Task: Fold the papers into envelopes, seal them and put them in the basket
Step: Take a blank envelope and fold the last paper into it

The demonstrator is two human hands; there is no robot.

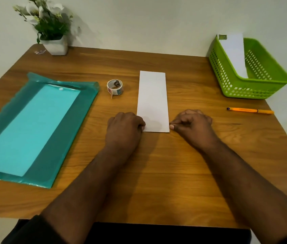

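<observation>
One head-worn wide-angle view looks forward and down, close over the wooden table (156,164).

potted white flowers (50,23) back-left | orange pen (250,110) right | wooden table (156,173)

The wooden tabletop (156,173) carries a teal plastic folder (3,120) at left, a sticker roll (115,87), a folded white paper (153,101) at centre, a green basket (255,90) at far right, an orange pen (250,110), and a potted plant (55,44) in the far-left corner.
</observation>
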